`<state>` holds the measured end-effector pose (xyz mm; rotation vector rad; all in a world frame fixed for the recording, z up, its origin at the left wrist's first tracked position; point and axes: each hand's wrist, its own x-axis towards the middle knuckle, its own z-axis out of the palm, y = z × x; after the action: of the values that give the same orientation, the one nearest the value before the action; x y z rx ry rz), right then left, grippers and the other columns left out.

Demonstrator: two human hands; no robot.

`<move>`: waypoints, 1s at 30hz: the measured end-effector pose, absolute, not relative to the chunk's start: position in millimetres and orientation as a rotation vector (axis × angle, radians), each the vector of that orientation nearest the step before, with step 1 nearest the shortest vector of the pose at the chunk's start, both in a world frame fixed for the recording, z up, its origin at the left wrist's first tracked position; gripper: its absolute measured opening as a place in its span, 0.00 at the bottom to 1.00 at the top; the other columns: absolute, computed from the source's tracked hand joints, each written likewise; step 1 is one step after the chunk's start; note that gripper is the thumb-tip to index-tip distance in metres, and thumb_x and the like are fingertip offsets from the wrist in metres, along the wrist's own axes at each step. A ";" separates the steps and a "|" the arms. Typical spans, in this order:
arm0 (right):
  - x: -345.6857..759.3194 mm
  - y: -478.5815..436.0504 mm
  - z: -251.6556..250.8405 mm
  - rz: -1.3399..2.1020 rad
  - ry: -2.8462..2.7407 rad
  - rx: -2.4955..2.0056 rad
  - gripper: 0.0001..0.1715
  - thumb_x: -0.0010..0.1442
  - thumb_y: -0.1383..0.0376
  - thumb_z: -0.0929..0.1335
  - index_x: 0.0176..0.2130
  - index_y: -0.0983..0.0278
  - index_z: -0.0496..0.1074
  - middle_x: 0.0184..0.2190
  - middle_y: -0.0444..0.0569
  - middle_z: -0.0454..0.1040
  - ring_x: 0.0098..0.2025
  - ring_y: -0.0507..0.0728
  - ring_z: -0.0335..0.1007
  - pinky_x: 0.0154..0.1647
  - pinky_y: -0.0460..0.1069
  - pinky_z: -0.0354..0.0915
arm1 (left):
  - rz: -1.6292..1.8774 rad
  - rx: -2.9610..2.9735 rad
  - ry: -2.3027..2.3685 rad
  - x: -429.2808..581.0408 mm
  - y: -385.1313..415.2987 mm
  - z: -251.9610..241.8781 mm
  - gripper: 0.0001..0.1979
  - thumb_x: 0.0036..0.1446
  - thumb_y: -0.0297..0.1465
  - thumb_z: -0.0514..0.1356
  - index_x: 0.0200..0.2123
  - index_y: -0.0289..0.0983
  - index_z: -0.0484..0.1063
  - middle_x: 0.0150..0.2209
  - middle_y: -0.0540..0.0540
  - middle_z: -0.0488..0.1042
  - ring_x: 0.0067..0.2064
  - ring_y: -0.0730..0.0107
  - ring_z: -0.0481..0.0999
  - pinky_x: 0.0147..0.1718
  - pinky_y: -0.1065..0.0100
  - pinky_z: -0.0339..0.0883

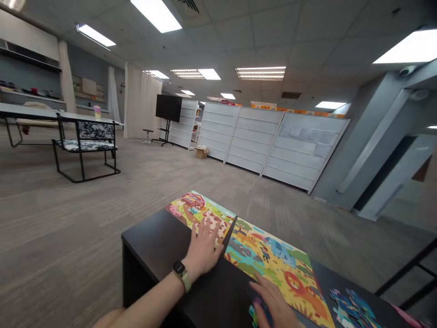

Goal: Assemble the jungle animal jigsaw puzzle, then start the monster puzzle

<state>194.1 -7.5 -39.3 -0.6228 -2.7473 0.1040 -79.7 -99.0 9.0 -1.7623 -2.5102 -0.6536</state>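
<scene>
Farm picture point(189, 213) is lying under splayed, empty fingers of the left hand point(203, 249); a colourful piece point(253, 314) is peeking beneath curled ones of the right hand point(272, 301), grip unclear; pushing risks misalignment.

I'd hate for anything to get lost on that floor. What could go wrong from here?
The farm picture and the lion picture lie along the far edge of the black table, so a push from the left hand, spread over the farm one, might slide it onto the floor.
Loose puzzle pieces lie beside the lion picture; a sweep could scatter them.
A colourful bit shows partly under the right hand; whether it is gripped is unclear, so it might drop.
</scene>
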 end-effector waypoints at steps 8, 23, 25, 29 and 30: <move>6.6 -30.7 11.0 0.252 -2.958 -0.916 0.41 0.69 0.54 0.59 0.70 0.77 0.55 0.72 0.64 0.51 0.75 0.68 0.43 0.74 0.61 0.46 | -0.512 -1.516 -2.688 -193.7 -89.7 -20.1 0.34 0.67 0.52 0.48 0.70 0.41 0.59 0.72 0.35 0.55 0.71 0.33 0.51 0.64 0.30 0.40; 0.6 -114.5 11.5 0.512 -2.850 -0.636 0.44 0.61 0.47 0.68 0.67 0.68 0.62 0.70 0.65 0.57 0.71 0.73 0.51 0.69 0.65 0.52 | -0.546 -1.479 -2.721 -230.7 -122.5 -17.7 0.29 0.64 0.49 0.52 0.61 0.40 0.67 0.66 0.36 0.65 0.68 0.40 0.58 0.63 0.30 0.44; -3.0 -119.7 14.1 0.590 -2.873 -0.455 0.44 0.59 0.46 0.69 0.66 0.65 0.63 0.68 0.63 0.61 0.69 0.73 0.55 0.68 0.65 0.54 | -0.525 -1.473 -2.743 -233.2 -128.5 -16.1 0.30 0.63 0.50 0.53 0.62 0.39 0.67 0.66 0.36 0.64 0.68 0.38 0.56 0.62 0.29 0.44; -11.4 -95.1 25.4 0.590 -2.773 -0.436 0.35 0.63 0.55 0.67 0.66 0.59 0.63 0.68 0.56 0.63 0.70 0.66 0.56 0.70 0.61 0.52 | -0.476 -1.435 -2.770 -223.9 -137.3 -10.1 0.31 0.62 0.46 0.54 0.65 0.38 0.65 0.67 0.34 0.62 0.70 0.36 0.53 0.62 0.30 0.44; -12.5 -82.9 27.1 0.532 -2.745 -0.590 0.34 0.65 0.56 0.65 0.67 0.61 0.63 0.70 0.58 0.59 0.72 0.67 0.52 0.71 0.62 0.50 | -0.467 -1.423 -2.771 -217.8 -138.5 -8.4 0.31 0.62 0.46 0.54 0.65 0.38 0.65 0.68 0.34 0.60 0.70 0.35 0.52 0.63 0.31 0.44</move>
<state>-12.5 -82.9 27.1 -0.5903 -2.7449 0.5324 -217.8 -138.5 -8.4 -1.4230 -2.7710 -0.4673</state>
